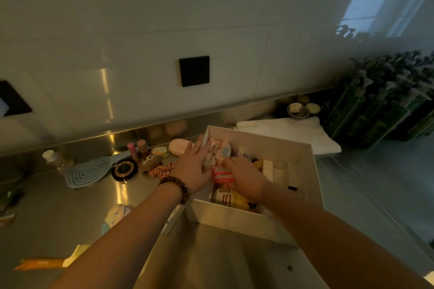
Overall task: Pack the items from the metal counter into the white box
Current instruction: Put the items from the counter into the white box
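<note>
The white box [256,220] sits on the metal counter [58,213], open, with both hands inside. The left hand [192,169], fingers spread flat, presses on pale packets [219,151] at the box's 11 o'clock corner; the right hand [246,177] lies curled over a red-and-white pouch [220,176], grasp not discernible. At the box's 9 o'clock, unpacked, lie a hairbrush [90,172], round compact [124,169] and pink soap [179,146].

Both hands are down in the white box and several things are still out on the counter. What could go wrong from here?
1. The white box already looks crowded where the left hand and right hand press, so the blue hairbrush may not fit.
2. The left forearm crosses close to the checked scrunchie and black compact; pulling back might sweep them.
3. The orange tube lies far off and may be forgotten.
</note>
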